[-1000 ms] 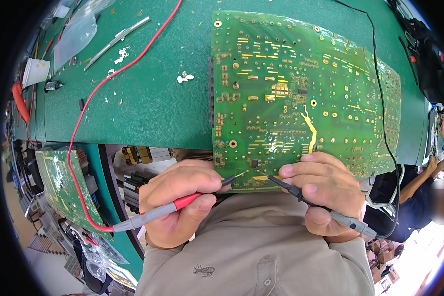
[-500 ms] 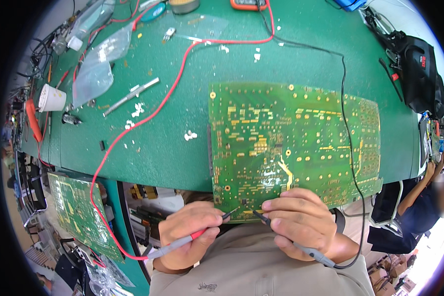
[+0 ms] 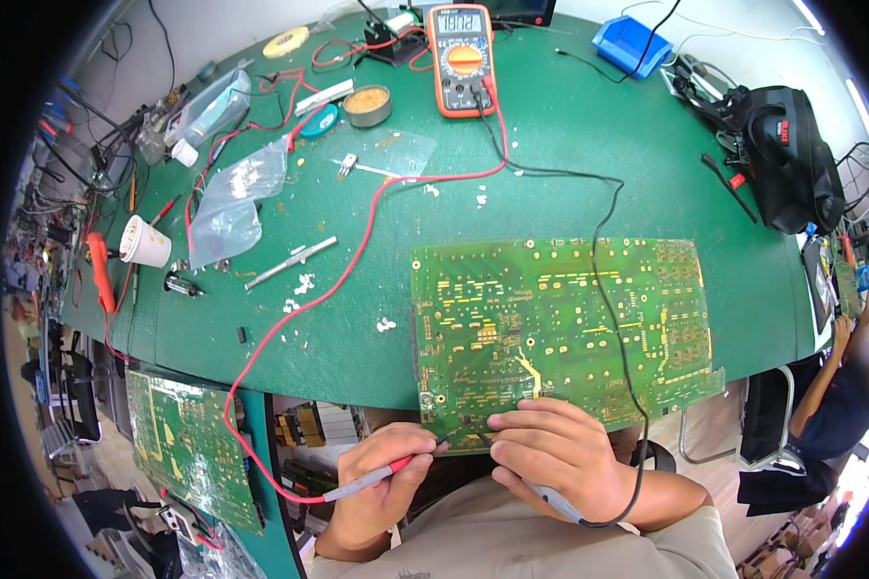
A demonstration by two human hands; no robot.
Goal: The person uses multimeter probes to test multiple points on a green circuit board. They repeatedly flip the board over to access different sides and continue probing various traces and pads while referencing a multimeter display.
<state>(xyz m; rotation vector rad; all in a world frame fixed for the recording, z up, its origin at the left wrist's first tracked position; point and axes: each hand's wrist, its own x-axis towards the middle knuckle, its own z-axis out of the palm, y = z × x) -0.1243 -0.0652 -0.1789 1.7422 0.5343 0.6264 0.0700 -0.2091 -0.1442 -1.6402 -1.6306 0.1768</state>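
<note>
My left hand point(image 3: 375, 482) is closed on the red test probe point(image 3: 369, 478), a pen-like grey and red handle with a red lead. My right hand point(image 3: 562, 454) grips the black test probe point(image 3: 548, 499), whose black lead arcs across the board. Both dark tips point at the near edge of a large green circuit board point(image 3: 637, 338); whether they touch metal is too small to tell. My right fingers rest over the board's edge. Both leads run to an orange digital multimeter point(image 3: 464, 61), its display lit, at the far side of the green table.
Left on the table are a white cup point(image 3: 146, 241), a metal rod point(image 3: 292, 262), plastic bags point(image 3: 241, 198) and a round tin point(image 3: 367, 108). Another circuit board point(image 3: 179, 449) lies lower left. A black bag point(image 3: 787, 154) and blue bin point(image 3: 631, 46) stand right. A person point(image 3: 830, 386) sits at the right.
The view has tilted up, bringing the whole multimeter into sight and shifting the table contents lower. Both hands still hold the probes at the board's near edge; the tips seem slightly closer together.
</note>
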